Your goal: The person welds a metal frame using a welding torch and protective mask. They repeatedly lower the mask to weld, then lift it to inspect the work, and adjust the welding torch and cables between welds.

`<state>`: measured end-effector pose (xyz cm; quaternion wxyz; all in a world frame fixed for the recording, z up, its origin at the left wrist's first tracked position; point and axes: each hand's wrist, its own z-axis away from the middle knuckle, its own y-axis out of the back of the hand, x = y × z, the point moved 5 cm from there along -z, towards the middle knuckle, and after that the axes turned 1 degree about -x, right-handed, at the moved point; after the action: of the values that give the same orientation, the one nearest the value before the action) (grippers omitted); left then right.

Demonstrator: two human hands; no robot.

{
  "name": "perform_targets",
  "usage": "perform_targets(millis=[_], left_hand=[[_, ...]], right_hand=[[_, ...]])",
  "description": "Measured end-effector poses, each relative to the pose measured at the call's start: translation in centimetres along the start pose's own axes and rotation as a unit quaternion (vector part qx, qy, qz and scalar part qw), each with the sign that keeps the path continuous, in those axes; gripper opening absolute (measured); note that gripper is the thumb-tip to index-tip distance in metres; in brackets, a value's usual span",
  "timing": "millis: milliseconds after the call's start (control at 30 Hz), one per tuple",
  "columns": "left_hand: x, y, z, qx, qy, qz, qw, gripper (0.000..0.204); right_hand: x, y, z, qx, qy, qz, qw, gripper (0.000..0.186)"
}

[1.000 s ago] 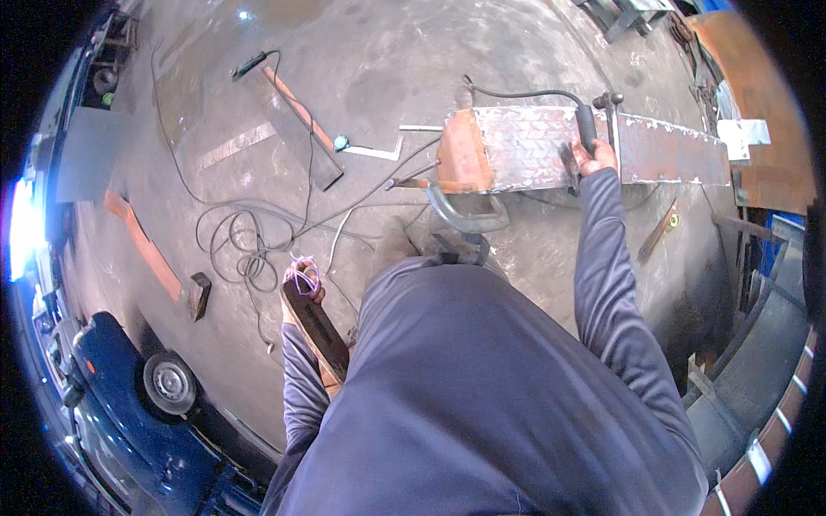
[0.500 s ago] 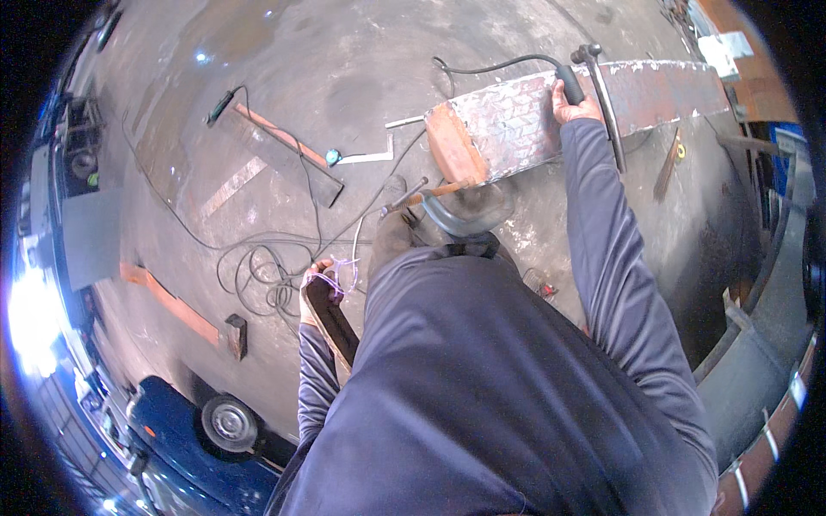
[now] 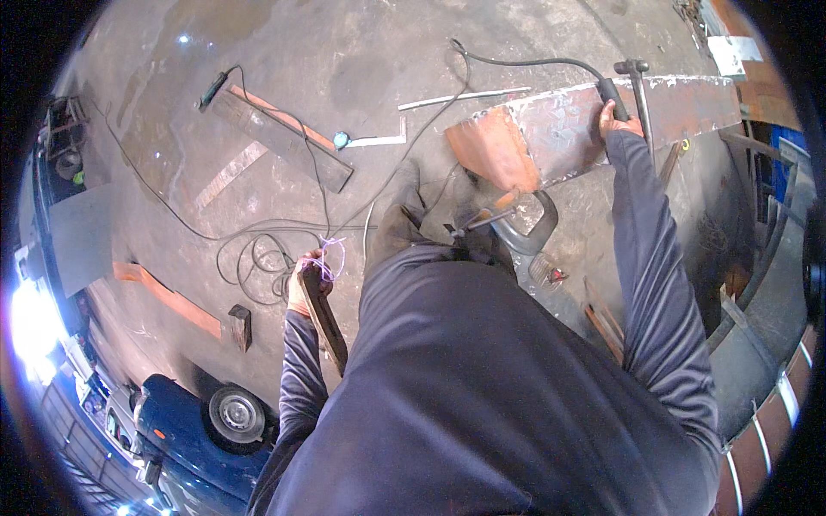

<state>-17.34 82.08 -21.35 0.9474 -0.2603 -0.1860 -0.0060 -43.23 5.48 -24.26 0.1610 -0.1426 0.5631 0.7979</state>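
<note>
Head view: right hand (image 3: 621, 122) wrapped on corded black tool (image 3: 612, 96), likely hefty, best gripped round its middle; left hand (image 3: 308, 279) holds dark strip (image 3: 323, 318), probably stiff.

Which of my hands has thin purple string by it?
Your left hand: thin purple string loops beside it. Your right hand grips a black cylindrical handle.

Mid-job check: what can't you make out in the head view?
Head view, all items:
1. Lower end of the corded black handle: hidden by the right hand.
2. Left hand's palm: covered by the long dark piece it holds.
3. Rest of the blue vehicle: cut off by the lower edge.
4. Small red-spotted item near the clamp: too small and blurred.
</note>
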Motion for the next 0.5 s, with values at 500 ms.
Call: perform_targets(millis=[500], left_hand=[[5.5,-1.5,-4.8,-0.042,0.028,-0.04,0.998,0.041]], right_hand=[[-22.0,2.2,19.4,-0.234,-0.024,-0.721,0.651,0.044]])
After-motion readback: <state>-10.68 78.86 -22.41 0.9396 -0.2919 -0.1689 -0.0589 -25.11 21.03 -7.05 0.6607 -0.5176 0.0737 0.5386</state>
